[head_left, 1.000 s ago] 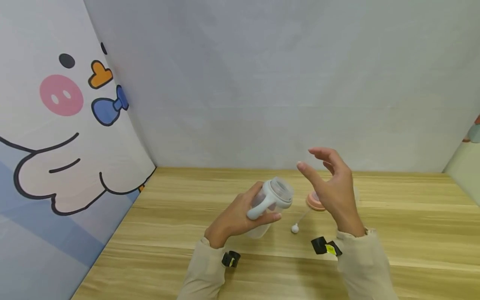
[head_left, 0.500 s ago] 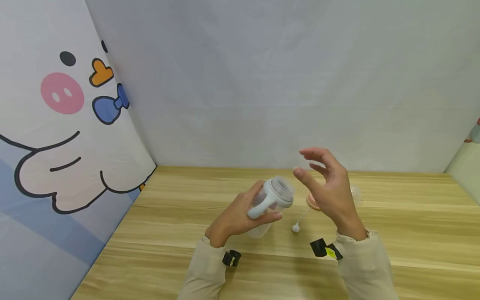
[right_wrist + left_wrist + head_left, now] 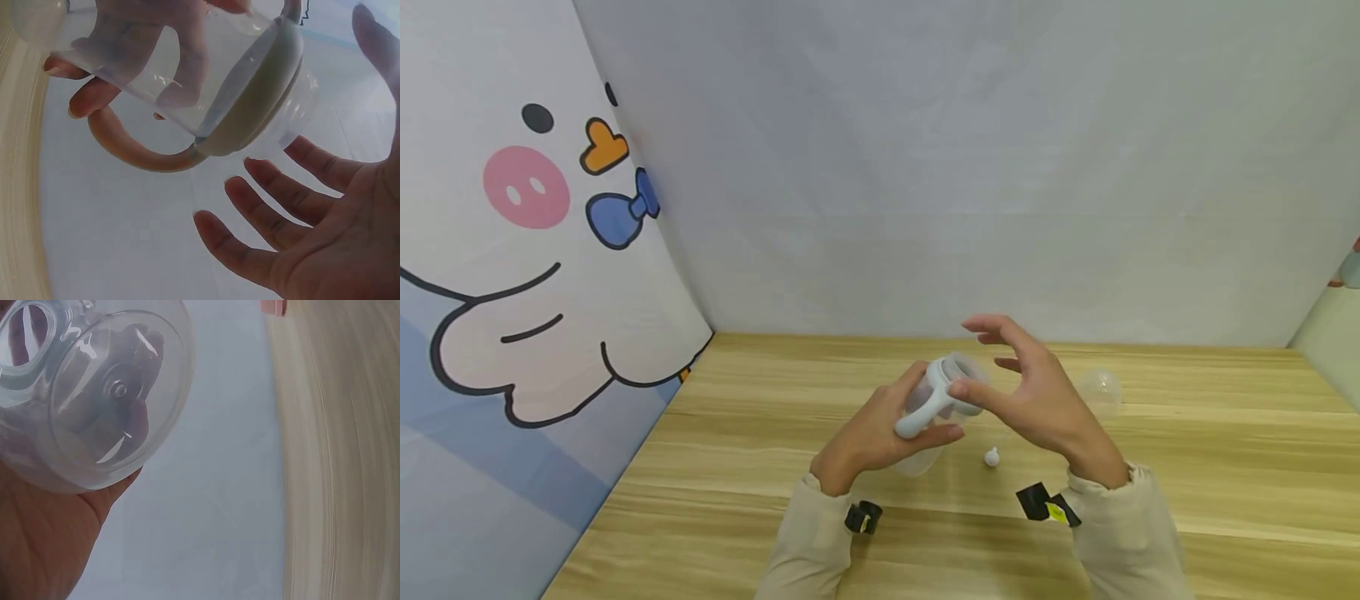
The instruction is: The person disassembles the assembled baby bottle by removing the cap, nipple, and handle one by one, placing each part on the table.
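Observation:
A clear baby bottle [image 3: 917, 463] with a pale grey handled collar [image 3: 928, 406] is tilted, its uncapped neck up and to the right. My left hand [image 3: 867, 429] grips it around the body, and its fingers show through the clear wall in the left wrist view. Close by the neck is my right hand [image 3: 1036, 402], thumb and fingers spread apart with nothing between them. In the right wrist view the fingertips reach close to the bottle's clear neck [image 3: 303, 103]; whether they touch it I cannot tell.
A small white straw weight [image 3: 992, 457] lies on the wooden table [image 3: 760, 467]. Farther right stands a clear dome cap [image 3: 1101, 393]. Part of a pink piece [image 3: 274, 306] shows in the left wrist view. Behind the table hangs a pale cloth wall [image 3: 962, 208].
My right hand has moved left and down toward the bottle's neck, now covering the pink ring in the head view. The left hand and bottle have hardly moved.

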Available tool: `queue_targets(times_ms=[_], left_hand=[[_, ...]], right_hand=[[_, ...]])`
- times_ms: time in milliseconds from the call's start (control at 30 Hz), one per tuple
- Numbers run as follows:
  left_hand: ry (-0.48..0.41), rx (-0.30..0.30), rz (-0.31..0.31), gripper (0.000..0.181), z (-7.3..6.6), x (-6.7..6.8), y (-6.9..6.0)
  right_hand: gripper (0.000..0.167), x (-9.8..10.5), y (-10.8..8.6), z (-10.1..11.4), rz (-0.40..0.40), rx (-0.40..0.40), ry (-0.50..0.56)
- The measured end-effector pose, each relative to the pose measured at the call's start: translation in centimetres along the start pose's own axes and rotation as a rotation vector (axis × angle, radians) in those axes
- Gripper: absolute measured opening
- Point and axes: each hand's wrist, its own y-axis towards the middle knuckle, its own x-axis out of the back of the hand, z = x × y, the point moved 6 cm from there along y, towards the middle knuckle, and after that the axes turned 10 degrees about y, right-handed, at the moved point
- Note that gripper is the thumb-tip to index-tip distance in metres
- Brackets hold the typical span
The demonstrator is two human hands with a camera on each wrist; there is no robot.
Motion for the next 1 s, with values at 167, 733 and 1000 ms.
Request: queue_targets(times_ms=[167, 733, 1000], left_hand=[[0.009, -0.005, 0.002, 0.059, 0.1, -0.1, 0.2], [0.037, -0.058, 0.0, 0.056, -0.1, -0.1, 0.3], [0.042, -0.063, -0.007, 0.056, -0.1, -0.1, 0.3]], right_hand=[[0.069, -0.8, 0.0, -0.4, 0.084, -0.028, -0.035], [0.072, -1.8, 0.0, -0.4, 0.154, -0.002, -0.047], [0.07, -1.6, 0.1, -0.7, 0.192, -0.006, -0.03]])
